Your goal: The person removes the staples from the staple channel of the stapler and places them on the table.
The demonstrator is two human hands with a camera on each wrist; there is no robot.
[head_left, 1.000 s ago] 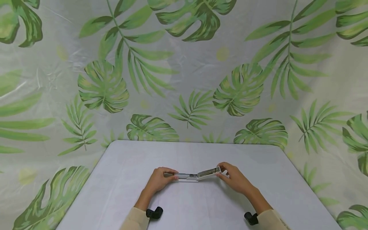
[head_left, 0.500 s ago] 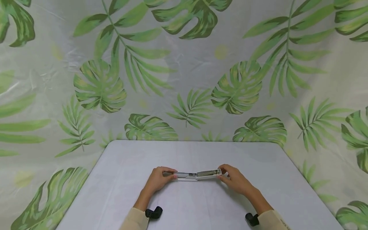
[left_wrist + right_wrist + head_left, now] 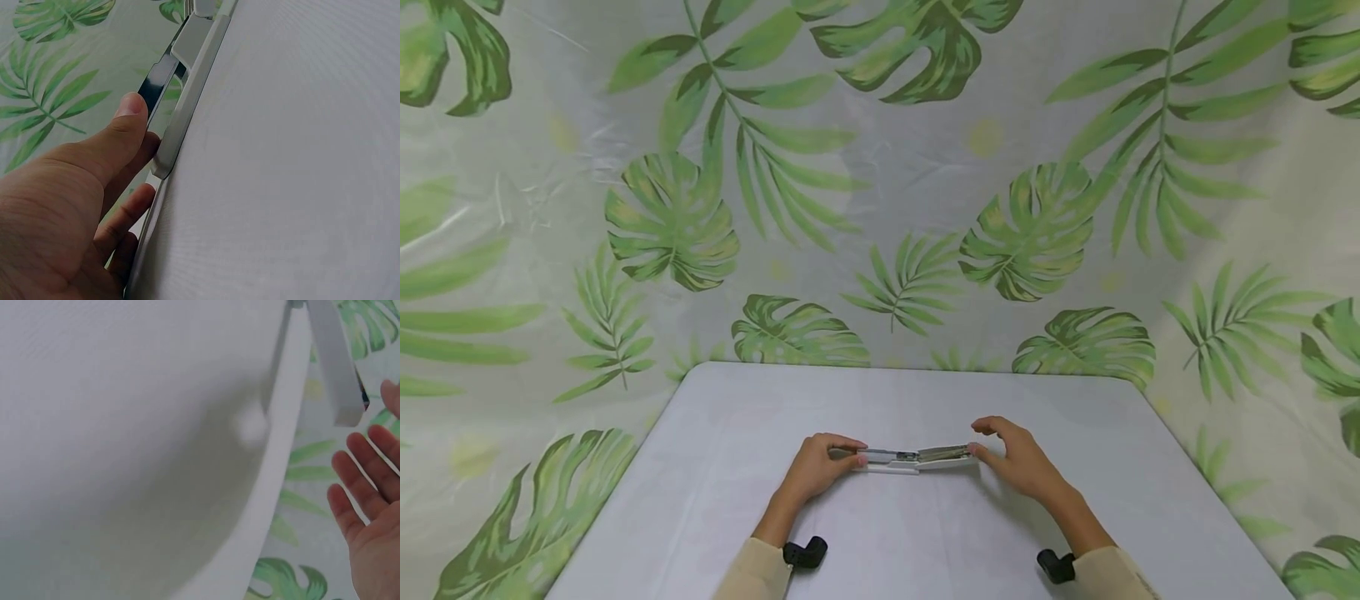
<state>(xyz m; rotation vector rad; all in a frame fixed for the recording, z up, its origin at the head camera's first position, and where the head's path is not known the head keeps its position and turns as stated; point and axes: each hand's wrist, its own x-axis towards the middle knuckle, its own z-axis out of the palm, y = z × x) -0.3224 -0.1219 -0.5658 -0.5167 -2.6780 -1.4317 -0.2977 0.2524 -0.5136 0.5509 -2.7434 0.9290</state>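
A white stapler (image 3: pixel 901 458) lies folded open near the middle of the table, its top cover swung out to the right with the metal inside facing up. My left hand (image 3: pixel 816 467) pinches the stapler's left end between thumb and forefinger. In the left wrist view, the thumb presses the dark metal magazine (image 3: pixel 159 80) above the white base (image 3: pixel 187 103). At the cover's free end is my right hand (image 3: pixel 1022 460), fingers spread and relaxed. The right wrist view shows the cover (image 3: pixel 334 365) sloping above the tabletop, with the right fingertips just off its end.
The table (image 3: pixel 880 537) has a white surface with rounded far corners. A leaf-patterned curtain (image 3: pixel 917 192) hangs behind it and at both sides. Black wrist cameras (image 3: pixel 806 553) sit at both beige cuffs.
The stapler's cover has swung down to a lower angle. My right fingers have lifted and spread away from its end, while the left hand keeps its pinch.
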